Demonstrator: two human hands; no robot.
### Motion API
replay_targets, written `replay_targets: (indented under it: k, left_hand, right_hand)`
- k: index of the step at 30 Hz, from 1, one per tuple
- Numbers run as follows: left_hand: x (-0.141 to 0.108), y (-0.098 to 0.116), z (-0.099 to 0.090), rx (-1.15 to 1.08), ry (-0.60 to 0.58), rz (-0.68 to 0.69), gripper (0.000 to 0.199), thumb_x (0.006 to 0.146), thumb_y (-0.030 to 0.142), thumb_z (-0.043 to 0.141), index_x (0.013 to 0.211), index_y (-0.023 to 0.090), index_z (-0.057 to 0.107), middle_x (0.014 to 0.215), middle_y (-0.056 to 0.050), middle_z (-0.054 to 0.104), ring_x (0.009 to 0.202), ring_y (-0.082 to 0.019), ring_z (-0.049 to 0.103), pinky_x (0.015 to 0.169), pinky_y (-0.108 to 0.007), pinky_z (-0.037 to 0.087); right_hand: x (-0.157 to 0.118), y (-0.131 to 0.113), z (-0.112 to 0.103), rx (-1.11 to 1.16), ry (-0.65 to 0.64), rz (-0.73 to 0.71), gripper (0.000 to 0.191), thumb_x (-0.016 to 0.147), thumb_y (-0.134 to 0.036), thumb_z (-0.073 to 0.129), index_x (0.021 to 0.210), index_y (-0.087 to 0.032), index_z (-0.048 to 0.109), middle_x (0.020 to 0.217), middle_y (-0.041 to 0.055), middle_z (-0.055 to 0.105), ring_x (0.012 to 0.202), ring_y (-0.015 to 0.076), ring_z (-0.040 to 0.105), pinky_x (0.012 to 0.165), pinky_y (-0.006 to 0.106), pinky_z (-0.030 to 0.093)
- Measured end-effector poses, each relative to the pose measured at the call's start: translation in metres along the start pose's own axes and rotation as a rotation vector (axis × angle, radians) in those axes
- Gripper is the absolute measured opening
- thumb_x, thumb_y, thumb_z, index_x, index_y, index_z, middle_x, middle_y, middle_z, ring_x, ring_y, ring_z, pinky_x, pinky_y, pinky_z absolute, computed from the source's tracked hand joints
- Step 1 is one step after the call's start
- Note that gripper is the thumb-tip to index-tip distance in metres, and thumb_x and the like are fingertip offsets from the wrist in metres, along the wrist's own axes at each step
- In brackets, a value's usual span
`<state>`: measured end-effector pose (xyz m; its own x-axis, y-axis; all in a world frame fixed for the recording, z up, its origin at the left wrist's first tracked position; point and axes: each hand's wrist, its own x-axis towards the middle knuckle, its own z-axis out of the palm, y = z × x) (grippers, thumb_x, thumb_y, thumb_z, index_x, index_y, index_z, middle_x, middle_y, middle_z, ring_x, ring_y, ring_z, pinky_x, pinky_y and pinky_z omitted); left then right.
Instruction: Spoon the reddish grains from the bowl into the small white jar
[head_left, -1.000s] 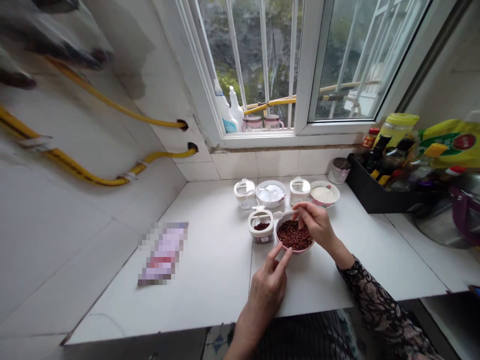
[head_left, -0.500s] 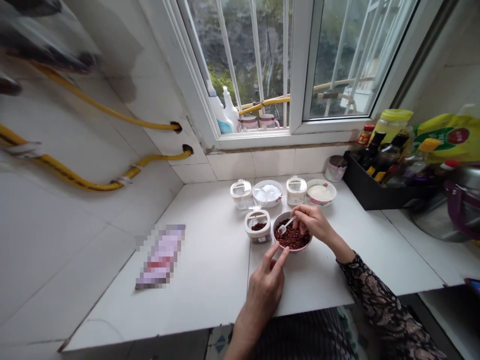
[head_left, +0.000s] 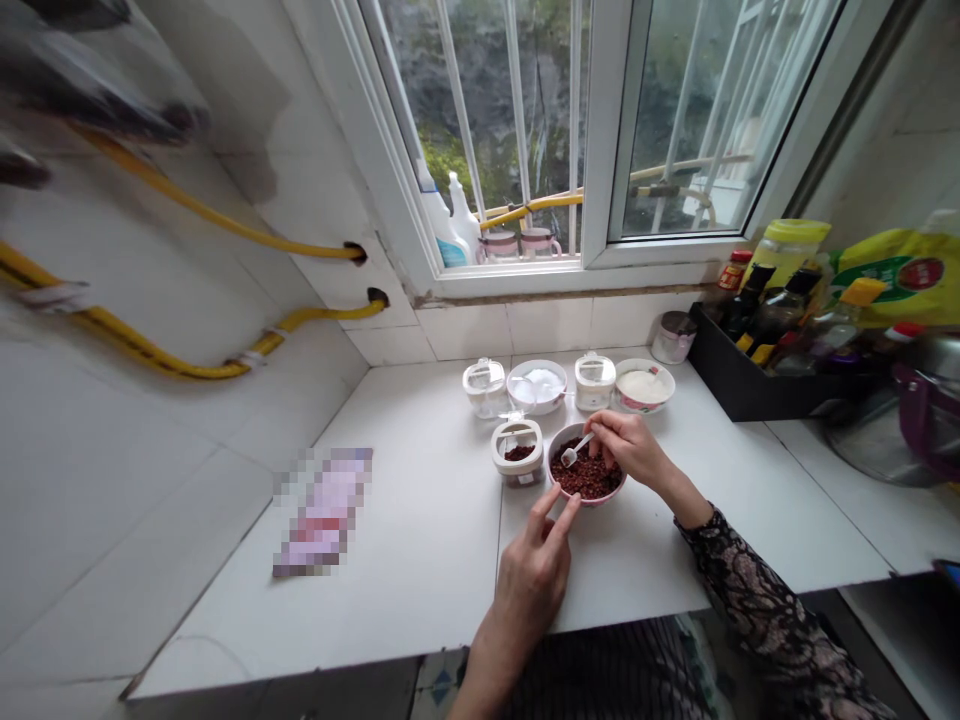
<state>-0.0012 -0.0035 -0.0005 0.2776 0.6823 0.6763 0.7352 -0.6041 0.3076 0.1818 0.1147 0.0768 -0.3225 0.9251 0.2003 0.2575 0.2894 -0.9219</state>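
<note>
**White counter with bowls, containers, a tray and a pot**

A smooth white counter (head_left: 420, 540), crossed by thin dark seams, carries everything. Take the bowl of dark red granules (head_left: 592, 501) as the clock's centre. Just beside it at 9 o'clock stands a squarish container of dark granules (head_left: 517, 474), lid raised. Behind, a back row runs from a clear-lidded container (head_left: 486, 400) at 10, through a bowl of white grains (head_left: 551, 406) at 11 and a second clear-lidded container (head_left: 595, 397) at 12, to a flower-patterned bowl (head_left: 645, 406) of pale contents at 1. Farther out at 1 sits a small jar (head_left: 673, 345); at 2, a black tray (head_left: 731, 393); at 3, a metal pot (head_left: 870, 435). Well apart, near 9, lies a pixelated purplish item (head_left: 322, 515).
</note>
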Motion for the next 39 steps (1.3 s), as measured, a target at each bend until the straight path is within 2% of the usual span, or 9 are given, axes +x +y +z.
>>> replay_targets:
  k: [10,17,24,32,36,39]
  left_hand:
    - [0.0,0.0,0.0,-0.002,-0.004,-0.001,0.065,0.093,0.0,0.04,0.153,0.024,0.036,0.139,-0.018,0.054,0.088,-0.013,0.07,0.077,-0.025,0.06]
    - [-0.001,0.0,0.0,0.0,-0.006,-0.002,0.065,0.092,-0.001,0.04,0.152,0.024,0.038,0.139,-0.017,0.054,0.091,-0.014,0.069,0.078,-0.025,0.06]
    - [-0.001,0.0,0.001,0.007,0.004,0.006,0.063,0.091,-0.002,0.041,0.149,0.021,0.043,0.138,-0.017,0.054,0.09,-0.013,0.069,0.078,-0.024,0.06]
    - [0.0,0.0,0.002,0.015,0.012,0.005,0.064,0.09,-0.003,0.039,0.149,0.022,0.042,0.137,-0.017,0.055,0.087,-0.012,0.069,0.076,-0.022,0.06]
    - [0.0,0.0,0.002,0.018,0.023,0.012,0.064,0.089,-0.003,0.04,0.149,0.021,0.043,0.136,-0.017,0.056,0.087,-0.013,0.069,0.077,-0.024,0.06]
    - [0.0,0.0,0.002,0.015,0.031,0.021,0.065,0.089,-0.004,0.04,0.149,0.02,0.043,0.137,-0.017,0.055,0.087,-0.012,0.069,0.078,-0.024,0.06]
  right_hand:
    - [0.0,0.001,0.002,-0.053,0.022,-0.034,0.018,0.09,-0.03,0.05,0.079,-0.021,0.061,0.059,-0.0022,0.064,0.039,0.0101,0.048,0.042,0.022,0.04]
    - [0.001,0.003,0.008,0.069,0.014,0.049,0.02,0.088,-0.037,0.053,0.08,-0.02,0.061,0.059,-0.0018,0.065,0.036,0.0096,0.048,0.037,0.021,0.037]
    - [0.004,0.006,0.0,0.188,0.09,0.07,0.024,0.083,-0.041,0.059,0.081,-0.017,0.063,0.058,-0.0006,0.068,0.034,0.0084,0.05,0.035,0.019,0.038]
    - [0.008,0.002,-0.006,0.386,0.083,0.169,0.033,0.073,-0.048,0.07,0.078,-0.016,0.063,0.055,0.0012,0.069,0.033,0.0101,0.054,0.034,0.02,0.041]
    - [0.005,-0.007,0.007,0.402,0.139,0.063,0.034,0.08,-0.051,0.067,0.084,-0.018,0.062,0.062,0.0016,0.071,0.039,0.0117,0.059,0.042,0.023,0.049]
    - [-0.001,-0.014,0.025,0.248,0.176,-0.093,0.026,0.093,-0.045,0.055,0.093,-0.02,0.062,0.072,0.0029,0.073,0.048,0.0135,0.063,0.05,0.026,0.052]
